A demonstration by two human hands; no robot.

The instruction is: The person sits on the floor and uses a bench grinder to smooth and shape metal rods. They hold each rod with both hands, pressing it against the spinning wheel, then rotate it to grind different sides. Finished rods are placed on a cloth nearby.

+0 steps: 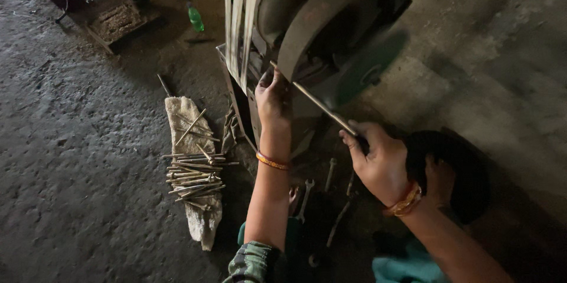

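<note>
Head view: the right hand (381, 165) closes round the threaded end of a long metal rod (322, 106), the left hand (271, 97) pinches its far tip beside the grinder guard (331, 17). Steady two-handed support would suit. Open floor lies left, past the rod pile (192, 174)

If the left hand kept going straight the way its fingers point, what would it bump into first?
The left hand points up toward the grinder's wheel guard. It would likely meet the guard's lower edge first, right by the rod, though depth is hard to judge.

Dim, gritty concrete floor (71, 159), green bottle (195, 18) lying beyond.
</note>
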